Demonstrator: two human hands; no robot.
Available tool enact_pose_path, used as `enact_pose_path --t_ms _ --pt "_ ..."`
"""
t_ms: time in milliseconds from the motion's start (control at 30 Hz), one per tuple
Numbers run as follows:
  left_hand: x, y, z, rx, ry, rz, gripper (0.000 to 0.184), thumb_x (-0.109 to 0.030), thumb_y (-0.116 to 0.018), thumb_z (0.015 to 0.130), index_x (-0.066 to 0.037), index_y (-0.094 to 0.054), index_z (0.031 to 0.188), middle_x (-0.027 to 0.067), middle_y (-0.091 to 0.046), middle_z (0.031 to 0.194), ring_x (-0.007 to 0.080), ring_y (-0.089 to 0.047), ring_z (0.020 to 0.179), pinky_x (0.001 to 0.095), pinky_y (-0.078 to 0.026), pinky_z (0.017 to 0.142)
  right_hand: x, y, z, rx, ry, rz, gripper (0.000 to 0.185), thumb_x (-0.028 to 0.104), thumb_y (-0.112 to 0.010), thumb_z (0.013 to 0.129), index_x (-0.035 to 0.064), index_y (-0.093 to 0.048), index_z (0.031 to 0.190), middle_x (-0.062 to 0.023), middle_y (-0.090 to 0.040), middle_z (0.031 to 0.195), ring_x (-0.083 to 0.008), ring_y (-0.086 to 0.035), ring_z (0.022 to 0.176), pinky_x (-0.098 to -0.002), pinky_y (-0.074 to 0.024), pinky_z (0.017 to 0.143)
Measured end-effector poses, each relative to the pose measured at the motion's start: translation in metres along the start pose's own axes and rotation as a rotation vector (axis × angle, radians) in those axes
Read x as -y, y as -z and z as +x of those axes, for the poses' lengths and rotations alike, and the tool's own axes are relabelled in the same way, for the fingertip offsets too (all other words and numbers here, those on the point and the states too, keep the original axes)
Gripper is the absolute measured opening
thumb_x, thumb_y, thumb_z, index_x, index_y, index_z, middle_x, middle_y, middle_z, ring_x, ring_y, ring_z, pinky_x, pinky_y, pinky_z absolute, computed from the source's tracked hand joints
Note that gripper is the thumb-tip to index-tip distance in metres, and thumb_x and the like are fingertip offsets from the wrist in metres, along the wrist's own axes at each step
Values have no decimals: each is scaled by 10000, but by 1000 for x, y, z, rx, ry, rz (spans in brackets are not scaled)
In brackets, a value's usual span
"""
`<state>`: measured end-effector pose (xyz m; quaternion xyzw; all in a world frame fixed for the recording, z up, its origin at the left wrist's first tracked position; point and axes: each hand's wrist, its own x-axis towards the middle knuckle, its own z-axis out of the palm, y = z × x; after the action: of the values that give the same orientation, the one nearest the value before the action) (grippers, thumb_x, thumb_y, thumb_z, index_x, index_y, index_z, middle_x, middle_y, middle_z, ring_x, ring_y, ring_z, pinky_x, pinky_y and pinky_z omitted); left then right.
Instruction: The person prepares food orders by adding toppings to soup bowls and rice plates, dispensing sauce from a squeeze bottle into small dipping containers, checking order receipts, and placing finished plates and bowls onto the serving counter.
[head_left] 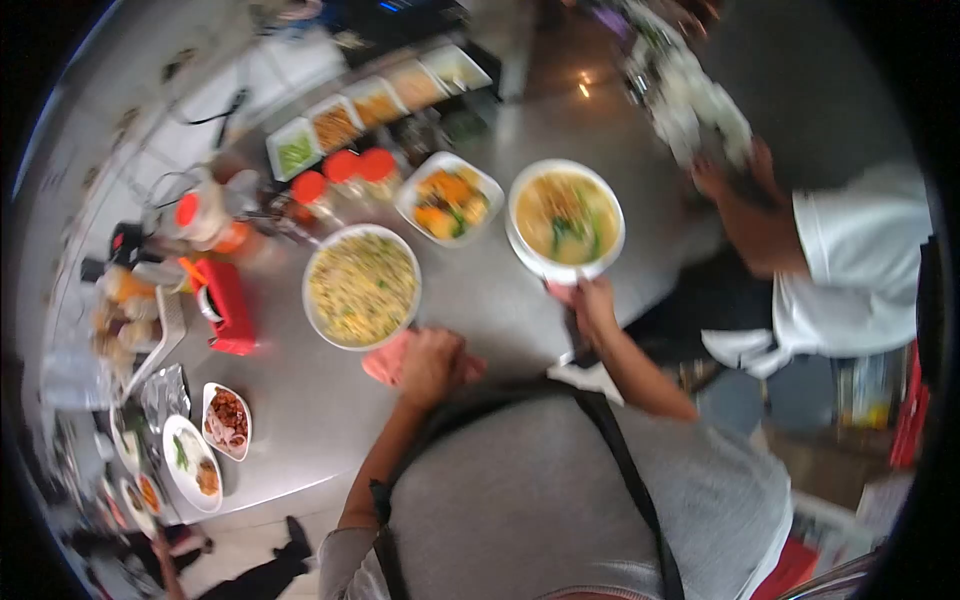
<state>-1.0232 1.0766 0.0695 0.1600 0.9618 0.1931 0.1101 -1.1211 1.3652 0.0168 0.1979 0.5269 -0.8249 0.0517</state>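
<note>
My left hand (432, 366) is closed on a bunched pink cloth (384, 362) at the near side of the steel counter. Just beyond it stands a round white bowl of fried rice (362, 286). My right hand (594, 308) grips the near edge of a white soup bowl (568, 222) with broth, greens and a brown topping. A white rim shows beneath this bowl; whether it is a separate plate I cannot tell. Between the two bowls, farther back, sits a squarish white dish of orange pieces and greens (450, 200).
Red-lidded jars (342, 168) and a row of topping trays (374, 106) line the back. At left are a red box (226, 308), a white basket (158, 335) and plated food (192, 464). A co-worker in a white shirt (860, 260) handles white plastic bags (690, 100) at right.
</note>
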Motion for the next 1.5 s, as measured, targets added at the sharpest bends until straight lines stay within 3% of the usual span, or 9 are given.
enact_pose_path --t_ms 67,167,700,800,967,1033,1267,1367,1500 --pt "8 -27 -1 -401 -94 -16 141 -161 -659 722 -124 -621 852 38 -593 841 267 -548 827 409 -411 732 6 -4 -2 -29 -64 19 237 47 -368 981 -121 -378 1147 -317 -605 1011 -386 -681 863 -445 -583 818" --pt "7 -33 1 -473 -135 3 157 -155 -665 721 -132 -633 873 26 -608 866 257 -555 834 392 -414 752 0 -1 1 -11 -17 97 168 34 -348 974 -80 -317 1094 -341 -595 959 -402 -684 830 -443 -602 779" --pt "-1 -31 6 -420 -67 138 125 -158 -660 745 -148 -637 867 32 -620 853 260 -565 791 389 -419 733 8 -14 -4 -134 -18 180 121 46 -343 990 -36 -293 1064 -261 -588 903 -370 -689 769 -418 -620 718" --pt "8 -35 4 -187 30 196 116 -160 -656 750 -148 -641 865 39 -614 841 270 -563 789 401 -415 726 -2 -21 8 -158 58 203 145 52 -351 987 -40 -290 1082 -267 -565 946 -370 -685 747 -429 -623 713" --pt "8 -34 3 -184 15 111 149 -143 -667 721 -146 -630 865 42 -584 809 269 -552 770 403 -416 697 12 -30 43 -159 35 224 117 52 -345 992 -29 -289 1054 -275 -526 1009 -381 -673 809 -469 -612 753" --pt "-1 -29 3 -447 -53 80 136 -163 -671 725 -148 -640 857 37 -579 792 268 -551 758 403 -421 696 20 -33 64 -153 42 219 98 44 -336 991 -26 -281 1030 -265 -518 1014 -397 -671 819 -484 -613 762" --pt "-3 -31 6 -508 11 143 139 -186 -677 707 -154 -640 837 34 -584 803 264 -551 783 397 -421 700 46 -39 156 -78 113 188 272 15 -333 975 -98 -336 1223 -291 -526 1163 -402 -668 890 -456 -623 746" --pt "-1 -35 5 -514 51 132 174 -185 -672 703 -150 -635 869 37 -585 816 270 -547 797 400 -419 719 63 -48 178 -97 195 204 333 -40 -335 940 -87 -391 1265 -235 -535 1219 -349 -644 996 -452 -621 741" --pt "-9 -28 9 -511 106 165 172 -160 -656 703 -142 -623 870 38 -575 813 269 -540 807 409 -417 737 82 -53 218 -162 89 209 278 -55 -307 935 -115 -339 1204 -305 -552 1103 -405 -679 830 -438 -638 703"
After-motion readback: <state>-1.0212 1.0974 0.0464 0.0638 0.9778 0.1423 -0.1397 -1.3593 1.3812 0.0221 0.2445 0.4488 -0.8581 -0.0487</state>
